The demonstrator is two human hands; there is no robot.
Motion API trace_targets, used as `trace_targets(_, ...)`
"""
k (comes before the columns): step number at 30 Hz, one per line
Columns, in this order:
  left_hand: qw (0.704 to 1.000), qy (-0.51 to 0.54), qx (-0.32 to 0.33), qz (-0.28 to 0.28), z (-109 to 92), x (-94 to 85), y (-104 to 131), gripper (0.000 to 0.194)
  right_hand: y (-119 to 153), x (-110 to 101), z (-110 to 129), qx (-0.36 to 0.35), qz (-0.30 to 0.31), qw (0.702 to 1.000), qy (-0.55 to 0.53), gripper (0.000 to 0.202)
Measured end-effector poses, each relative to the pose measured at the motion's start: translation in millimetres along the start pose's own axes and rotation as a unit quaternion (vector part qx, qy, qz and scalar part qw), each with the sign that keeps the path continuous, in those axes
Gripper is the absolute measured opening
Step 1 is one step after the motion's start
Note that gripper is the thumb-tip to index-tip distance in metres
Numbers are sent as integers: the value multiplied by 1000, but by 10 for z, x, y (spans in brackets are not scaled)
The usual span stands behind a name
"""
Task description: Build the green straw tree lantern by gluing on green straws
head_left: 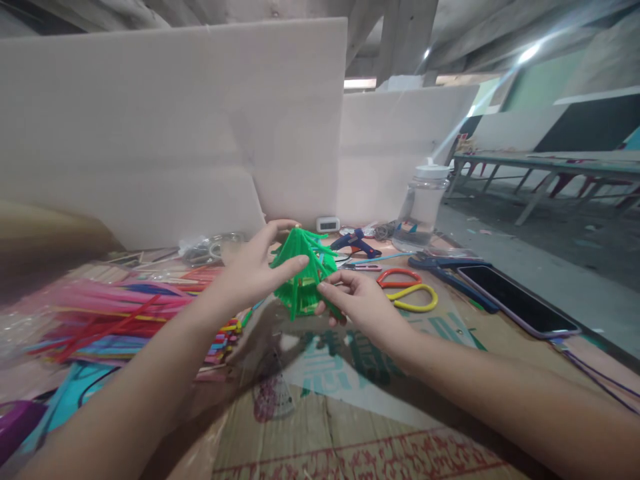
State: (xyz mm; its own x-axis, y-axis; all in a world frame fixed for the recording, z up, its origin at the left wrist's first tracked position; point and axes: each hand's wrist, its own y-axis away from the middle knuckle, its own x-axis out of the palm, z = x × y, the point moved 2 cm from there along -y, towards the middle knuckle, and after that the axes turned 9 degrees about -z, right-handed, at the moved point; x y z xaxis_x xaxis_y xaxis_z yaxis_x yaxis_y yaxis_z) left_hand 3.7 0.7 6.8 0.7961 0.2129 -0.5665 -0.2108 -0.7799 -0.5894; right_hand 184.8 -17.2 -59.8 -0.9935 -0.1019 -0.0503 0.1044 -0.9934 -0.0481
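Note:
A green cone-shaped piece of many thin strips is held up over the middle of the table. My left hand wraps round its left side and top, thumb across the front. At its lower right, my right hand pinches one of the green strips between thumb and fingers. Just right of the hands lie scissors with one red and one yellow handle loop. Behind the piece sits a blue glue gun.
Colourful pipe cleaners are piled at left. A phone and blue pliers lie at right. A clear bottle stands at the back right, beside a small white clock. White boards rise behind.

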Motion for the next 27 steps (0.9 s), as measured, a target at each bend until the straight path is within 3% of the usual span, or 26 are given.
trace_targets(3,999,-36,5,-30,-75,83,27,58,16,-69,92,-90,8,985,150,23)
trace_targets(6,998,-40,14,-35,-79,122,29,58,28,-192,222,-240,-33,904,352,34)
trace_targets(8,999,-34,18,-30,-55,119,21,57,29,-269,309,-304,-60,862,401,39)
trace_targets(9,999,-29,18,-29,-40,113,16,56,23,-300,356,-322,-68,858,395,38)
trace_targets(14,1000,16,24,-7,5,91,6,50,-107,-330,632,-306,-59,906,286,19)
trace_targets(18,999,35,22,-5,23,87,11,47,-286,-273,784,-277,-10,910,307,21)
trace_targets(22,999,39,11,-4,25,78,17,46,-354,-245,756,-261,27,919,296,24)
trace_targets(27,999,30,21,-1,-27,89,24,50,-301,-209,688,-259,16,927,270,19)
